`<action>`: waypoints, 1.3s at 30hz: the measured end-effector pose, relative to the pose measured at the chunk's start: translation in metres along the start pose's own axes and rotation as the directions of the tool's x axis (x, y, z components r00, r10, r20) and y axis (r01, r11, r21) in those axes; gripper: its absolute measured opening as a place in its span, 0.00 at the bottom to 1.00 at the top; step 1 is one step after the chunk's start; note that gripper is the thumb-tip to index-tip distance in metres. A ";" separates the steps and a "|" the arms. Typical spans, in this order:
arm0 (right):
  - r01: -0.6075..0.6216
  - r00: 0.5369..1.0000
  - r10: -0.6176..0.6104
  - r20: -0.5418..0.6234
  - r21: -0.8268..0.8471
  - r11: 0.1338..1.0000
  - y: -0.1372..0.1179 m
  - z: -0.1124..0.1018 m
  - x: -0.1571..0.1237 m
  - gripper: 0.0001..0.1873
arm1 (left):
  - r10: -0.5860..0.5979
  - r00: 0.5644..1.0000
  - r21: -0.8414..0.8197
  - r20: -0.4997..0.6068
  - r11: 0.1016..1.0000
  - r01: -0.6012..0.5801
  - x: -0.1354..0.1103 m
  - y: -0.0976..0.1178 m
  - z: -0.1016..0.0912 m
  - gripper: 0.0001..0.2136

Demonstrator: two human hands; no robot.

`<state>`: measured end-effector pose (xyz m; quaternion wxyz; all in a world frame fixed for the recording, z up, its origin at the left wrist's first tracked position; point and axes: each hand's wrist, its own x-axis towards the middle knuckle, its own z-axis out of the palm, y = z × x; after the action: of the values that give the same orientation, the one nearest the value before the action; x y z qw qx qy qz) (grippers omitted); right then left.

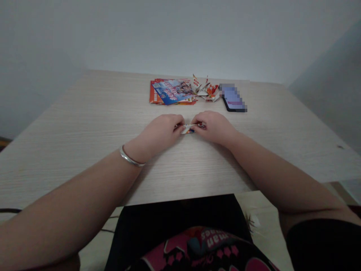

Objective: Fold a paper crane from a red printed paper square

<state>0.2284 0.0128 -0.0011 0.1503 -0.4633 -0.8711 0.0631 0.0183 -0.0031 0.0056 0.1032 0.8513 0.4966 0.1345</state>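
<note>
Between my two hands is a small piece of folded paper, white with bits of orange and blue. My left hand, with a silver bangle on its wrist, pinches the paper's left end. Its right end is pinched by my right hand. The fingers cover most of the paper, so its full shape is hidden. Both hands stay low over the pale wooden table.
Beyond my hands lies a stack of printed leaflets, a blue one on top. Right of it are several folded paper pieces with pointed tips, then a phone with its screen lit. A wall rises behind the table.
</note>
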 end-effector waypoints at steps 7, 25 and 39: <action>-0.133 0.991 0.125 0.045 0.432 0.892 0.003 -0.003 0.001 0.03 | 0.105 0.993 -0.179 -0.050 0.977 -0.112 -0.004 -0.002 -0.002 0.19; -0.297 0.952 0.222 0.209 0.477 0.827 0.016 -0.007 0.004 0.07 | 0.235 0.971 -0.094 -0.053 0.966 -0.239 0.004 -0.011 0.009 0.12; -0.007 0.998 -0.009 0.056 0.292 0.957 0.014 0.002 0.002 0.08 | 0.126 0.992 -0.029 -0.017 0.992 -0.126 0.005 -0.010 0.011 0.14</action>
<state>0.2377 0.0220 -0.0056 0.1923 -0.4337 -0.8564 0.2038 0.0166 0.0058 -0.0069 0.1034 0.8783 0.4405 0.1544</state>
